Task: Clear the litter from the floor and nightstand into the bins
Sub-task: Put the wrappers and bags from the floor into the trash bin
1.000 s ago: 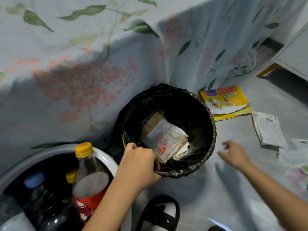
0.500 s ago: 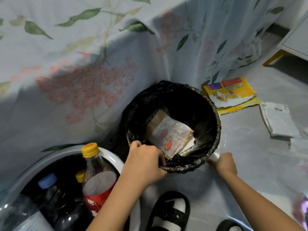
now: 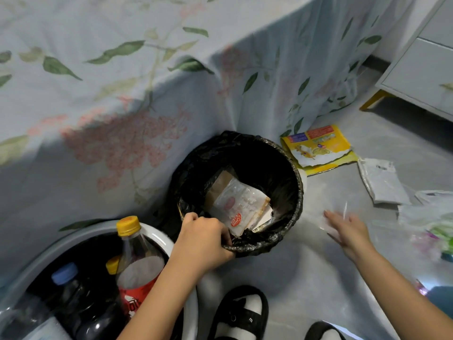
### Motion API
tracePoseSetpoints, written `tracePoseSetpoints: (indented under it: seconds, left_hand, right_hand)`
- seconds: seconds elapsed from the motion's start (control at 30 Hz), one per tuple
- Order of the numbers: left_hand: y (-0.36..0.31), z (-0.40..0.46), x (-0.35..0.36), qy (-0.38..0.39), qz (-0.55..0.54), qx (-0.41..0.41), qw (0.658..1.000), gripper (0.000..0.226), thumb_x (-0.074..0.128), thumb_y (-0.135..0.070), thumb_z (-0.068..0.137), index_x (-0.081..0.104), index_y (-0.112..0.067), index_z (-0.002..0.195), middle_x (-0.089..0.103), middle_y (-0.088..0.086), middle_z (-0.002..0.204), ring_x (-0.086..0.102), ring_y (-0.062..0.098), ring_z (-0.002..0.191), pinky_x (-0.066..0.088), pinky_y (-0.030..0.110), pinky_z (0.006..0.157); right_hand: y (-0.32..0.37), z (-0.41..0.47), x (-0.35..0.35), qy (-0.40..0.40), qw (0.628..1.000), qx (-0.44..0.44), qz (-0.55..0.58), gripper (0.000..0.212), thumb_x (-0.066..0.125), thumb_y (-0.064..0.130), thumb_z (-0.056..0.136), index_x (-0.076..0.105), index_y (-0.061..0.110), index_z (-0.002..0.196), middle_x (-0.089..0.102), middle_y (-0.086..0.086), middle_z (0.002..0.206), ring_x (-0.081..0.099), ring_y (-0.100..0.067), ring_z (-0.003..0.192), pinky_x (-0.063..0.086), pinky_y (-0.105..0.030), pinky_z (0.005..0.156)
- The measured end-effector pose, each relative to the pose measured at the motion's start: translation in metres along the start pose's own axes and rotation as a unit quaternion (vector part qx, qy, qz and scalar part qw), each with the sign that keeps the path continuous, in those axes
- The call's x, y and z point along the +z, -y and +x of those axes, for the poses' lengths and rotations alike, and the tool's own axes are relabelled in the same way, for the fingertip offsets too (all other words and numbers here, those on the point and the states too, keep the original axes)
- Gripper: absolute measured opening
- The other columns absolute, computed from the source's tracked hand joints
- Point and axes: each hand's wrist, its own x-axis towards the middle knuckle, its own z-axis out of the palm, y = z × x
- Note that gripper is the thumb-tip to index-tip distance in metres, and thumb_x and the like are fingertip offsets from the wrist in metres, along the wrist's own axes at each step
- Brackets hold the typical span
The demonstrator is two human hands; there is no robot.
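A round bin with a black liner stands on the floor against the bed sheet. Inside it lies a clear and brown snack wrapper. My left hand is shut on the liner at the bin's near rim. My right hand hovers low over the floor to the right of the bin, blurred, with its fingers spread. A thin clear film shows faintly on the floor at its fingertips. Litter on the floor beyond: a torn yellow package and a white packet.
A white bin at the lower left holds several bottles, one with a yellow cap. Crumpled plastic bags lie at the right edge. The white nightstand stands at the upper right. My sandalled foot is below the black bin.
My right hand went to the black bin's right rim, then swung back out to the right over the floor with fingers spread. My left hand has kept its hold on the liner.
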Motion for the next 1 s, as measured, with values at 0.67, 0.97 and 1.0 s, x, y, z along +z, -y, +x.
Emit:
tracePoseSetpoints:
  seconds: [0.67, 0.97, 1.0]
  left_hand:
    - [-0.066, 0.007, -0.073, -0.092, -0.629, -0.07, 0.769, 0.018, 0.068, -0.012, 0.086, 0.069, -0.019, 0.102, 0.076, -0.001, 0.087, 0.071, 0.008, 0.079, 0.055, 0.019, 0.064]
    - [-0.047, 0.003, -0.064, -0.091, -0.566, -0.053, 0.818, 0.026, 0.071, -0.008, 0.083, 0.078, -0.028, 0.067, 0.071, 0.019, 0.069, 0.06, 0.038, 0.057, 0.052, 0.033, 0.047]
    - [-0.046, 0.003, -0.064, -0.086, -0.565, -0.048, 0.819, 0.034, 0.067, 0.0, 0.082, 0.077, -0.025, 0.062, 0.071, 0.013, 0.063, 0.06, 0.036, 0.056, 0.05, 0.029, 0.043]
  right_hand:
    - [0.138, -0.166, 0.02, 0.337, 0.924, -0.177, -0.028, 0.021, 0.049, 0.02, 0.096, 0.06, 0.027, 0.112, 0.074, -0.007, 0.082, 0.071, -0.014, 0.067, 0.054, -0.023, 0.055]
    - [0.126, -0.149, 0.02, 0.361, 0.926, -0.099, 0.047, 0.031, 0.043, -0.002, 0.095, 0.064, 0.015, 0.08, 0.069, 0.002, 0.072, 0.067, -0.013, 0.063, 0.053, -0.02, 0.052]
    - [0.126, -0.147, 0.02, 0.353, 0.929, -0.09, 0.06, 0.033, 0.042, -0.002, 0.094, 0.062, 0.013, 0.073, 0.065, 0.001, 0.07, 0.063, -0.013, 0.061, 0.05, -0.019, 0.05]
